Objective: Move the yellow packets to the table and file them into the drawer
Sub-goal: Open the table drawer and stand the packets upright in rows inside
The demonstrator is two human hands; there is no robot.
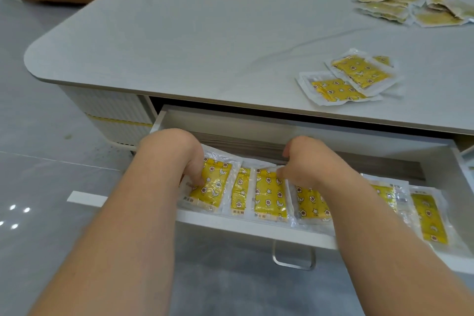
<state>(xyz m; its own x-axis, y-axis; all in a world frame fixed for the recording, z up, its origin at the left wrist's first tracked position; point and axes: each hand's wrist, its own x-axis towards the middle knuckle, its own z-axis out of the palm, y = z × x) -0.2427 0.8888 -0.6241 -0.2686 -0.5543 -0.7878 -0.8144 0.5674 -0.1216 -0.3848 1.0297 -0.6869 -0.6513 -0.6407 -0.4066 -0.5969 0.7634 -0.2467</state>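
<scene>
- Left grip (177, 159), in the head view, curls its fingers down onto the leftmost yellow star-printed plastic packet (215, 187) and holds it by its left edge.
- Right grip (305, 161) curls its fingers over the top edge of the third yellow star-printed packet (269, 195); it looks like a pinch, though the fingertips are partly hidden.
- Both packets lie inside the open white pull-out drawer (230, 224) beneath the pale grey stone-look desk (179, 33), in a slightly overlapping row of yellow packets (428, 215) that runs off to the right.
- At least six packets sit in that row, so the filing looks well under way; both grips seem to be straightening or seating what is already in.
- Still to file: a small overlapping group of yellow star-printed packets (351, 79) near the front right of the desk.
- Farther back on the right lies a heap of paler, dull yellow packets (400, 7); whether they belong to the task I cannot tell.
- A bent metal handle (293, 258) hangs below the drawer front; closing it remains a likely last step.
</scene>
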